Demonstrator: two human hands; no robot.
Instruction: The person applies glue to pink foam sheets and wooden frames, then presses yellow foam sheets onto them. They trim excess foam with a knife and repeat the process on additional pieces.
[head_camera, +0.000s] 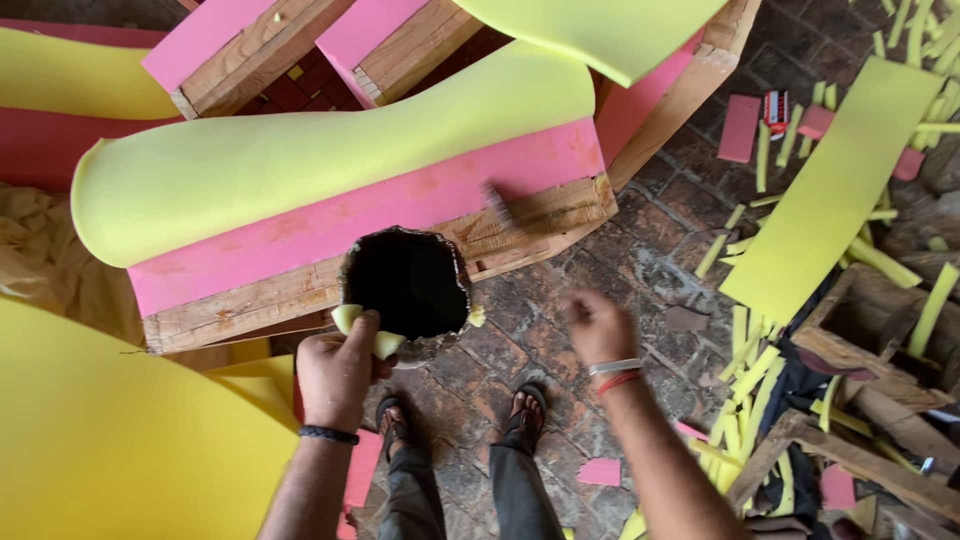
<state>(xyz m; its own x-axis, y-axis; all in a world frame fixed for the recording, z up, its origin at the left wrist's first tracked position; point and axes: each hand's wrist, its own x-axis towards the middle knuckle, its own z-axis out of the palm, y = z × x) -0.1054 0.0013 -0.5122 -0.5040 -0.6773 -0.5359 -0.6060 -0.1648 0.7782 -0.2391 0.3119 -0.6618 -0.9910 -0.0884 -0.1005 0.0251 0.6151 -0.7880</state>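
Looking straight down: the left hand (335, 372) is clamped on the rim of a dark, round tin (408, 283), with a scrap of yellow foam (352, 322) pinched between fingers and rim. The tin hangs in the air in front of a wooden frame (250, 300), its mouth wide open and black inside; what is in it cannot be made out.

The right hand (597, 325) is off to the side of the tin, apart from it, and blurred. Its fingers look curled, and a blurred brush-like streak (497, 205) shows above it against the frame, but whether the hand grips that streak cannot be told. White and red bands (616, 372) sit on that wrist; a dark band (328, 434) on the left wrist.

On the frame lies a pink foam layer (400, 215), and over that a pale yellow foam sheet (300, 150) curls up and back. A big yellow sheet (110, 440) fills the lower left. Below, two sandalled feet (460, 415) stand on a brick floor (650, 250). To the right, yellow foam strips (745, 380) and pink offcuts (740, 128) litter the floor, beside a flat yellow panel (840, 190) and loose timber (850, 450).
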